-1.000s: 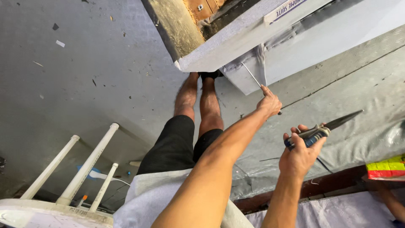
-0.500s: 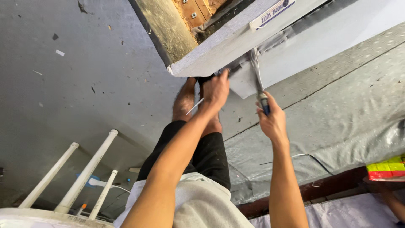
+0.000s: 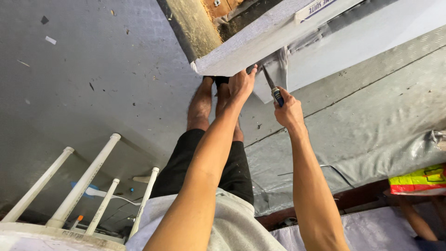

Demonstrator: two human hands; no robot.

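My left hand (image 3: pixel 241 84) reaches up to the lower edge of a grey fabric-covered furniture frame (image 3: pixel 241 51) and pinches the loose grey fabric flap (image 3: pixel 278 62) at its corner. My right hand (image 3: pixel 289 110) is closed on a blue-handled tool (image 3: pixel 277 95). The tool's thin metal blade (image 3: pixel 268 76) points up into the fold of the flap, just right of my left fingers. Bare wood (image 3: pixel 218 9) of the frame shows at the top. My legs in black shorts (image 3: pixel 200 162) stretch under the frame.
White chair legs (image 3: pixel 88 176) stand at the lower left. A grey textured sheet (image 3: pixel 371 116) covers the floor at the right. A yellow and red packet (image 3: pixel 420 179) lies at the right edge. A blue and white object (image 3: pixel 90 190) lies on the grey floor.
My right hand has brought the tool from out at the right up to the fabric fold. My left hand has shifted left along the frame edge and now grips the flap.
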